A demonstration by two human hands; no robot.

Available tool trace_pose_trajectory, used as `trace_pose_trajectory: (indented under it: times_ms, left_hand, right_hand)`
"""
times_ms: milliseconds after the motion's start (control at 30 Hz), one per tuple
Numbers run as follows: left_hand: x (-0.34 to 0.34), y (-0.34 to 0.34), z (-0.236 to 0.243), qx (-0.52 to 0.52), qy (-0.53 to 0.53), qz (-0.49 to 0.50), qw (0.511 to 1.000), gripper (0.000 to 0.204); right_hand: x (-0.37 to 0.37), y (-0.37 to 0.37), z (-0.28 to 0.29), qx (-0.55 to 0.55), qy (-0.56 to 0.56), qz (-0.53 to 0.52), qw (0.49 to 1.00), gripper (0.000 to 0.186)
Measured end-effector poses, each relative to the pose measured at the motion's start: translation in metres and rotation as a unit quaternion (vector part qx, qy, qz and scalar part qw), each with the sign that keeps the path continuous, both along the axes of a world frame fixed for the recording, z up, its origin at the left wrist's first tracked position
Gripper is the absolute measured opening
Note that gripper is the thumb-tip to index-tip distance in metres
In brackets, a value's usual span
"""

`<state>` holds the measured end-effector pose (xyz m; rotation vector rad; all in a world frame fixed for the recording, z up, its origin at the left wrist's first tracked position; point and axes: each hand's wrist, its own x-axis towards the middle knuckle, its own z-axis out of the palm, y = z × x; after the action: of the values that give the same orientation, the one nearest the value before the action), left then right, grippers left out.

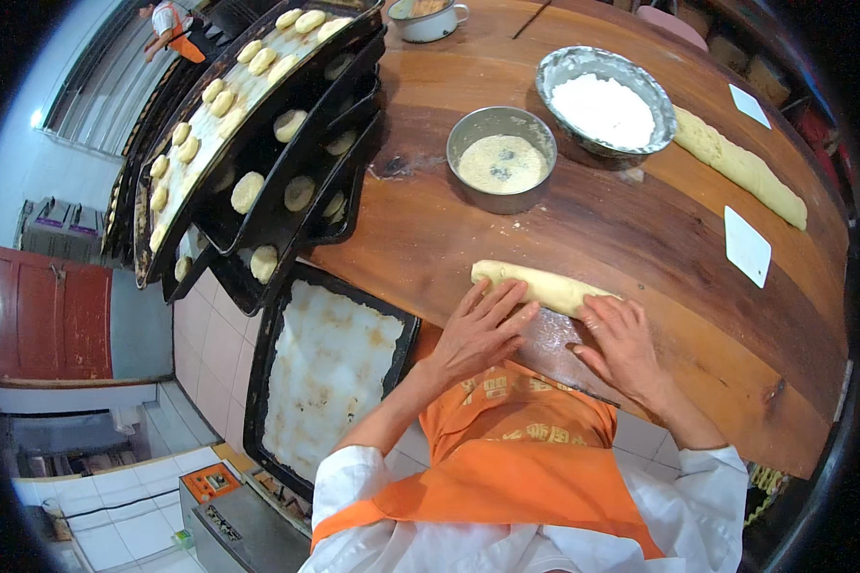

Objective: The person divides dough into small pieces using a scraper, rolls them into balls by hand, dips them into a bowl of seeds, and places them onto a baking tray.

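Observation:
A short, pale yellow log of dough (545, 286) lies near the front edge of the wooden table. My left hand (487, 325) rests on its left part, fingers stretched out and palm down. On its right end lies my right hand (623, 339), fingers extended over the dough and thumb apart. Neither hand grips the log; both press on it from above. Flour dusts the wood between my hands. Beyond the dough stands a round metal tin (502, 160) with a pale crumbly or grainy layer inside.
A bowl of white flour (604, 110), a longer dough roll (741, 167) and a white scraper (747, 246) occupy the table's right side. Stacked black trays (248, 205) with dough rounds overhang the left edge. Below them sits a paper-lined tray (325, 358). Another person (174, 33) stands far left.

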<state>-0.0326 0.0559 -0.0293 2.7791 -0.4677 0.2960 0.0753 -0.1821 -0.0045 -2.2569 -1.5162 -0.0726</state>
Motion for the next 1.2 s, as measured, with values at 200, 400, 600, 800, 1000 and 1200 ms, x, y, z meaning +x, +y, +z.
trace_pose_trajectory:
  times_ms: [200,400,600,800,1000,1200]
  left_hand:
    - [0.016,0.006,-0.018,-0.334,0.012,0.271,0.903,0.046]
    - [0.014,-0.006,0.003,-0.822,0.039,0.235,0.517,0.045]
    - [0.021,-0.017,0.009,-0.540,0.113,0.321,0.770,0.027]
    - [0.029,-0.027,0.012,-0.341,-0.116,0.310,0.880,0.024]
    - [0.032,-0.016,0.006,-0.217,-0.177,0.216,0.935,0.025]
    - [0.035,-0.014,0.026,-0.778,-0.108,0.306,0.537,0.016]
  right_hand:
    - [0.012,0.082,0.007,0.079,0.030,-0.011,0.996,0.053]
    - [0.011,0.114,-0.002,-0.005,0.081,0.024,0.996,0.056]
    - [-0.005,0.105,0.003,0.079,0.139,-0.001,0.987,0.064]
    - [0.007,0.111,0.009,0.097,0.116,0.035,0.988,0.062]
    - [0.027,0.117,0.005,-0.012,0.307,0.075,0.949,0.038]
    - [0.043,0.113,0.017,-0.008,0.475,0.114,0.872,0.066]
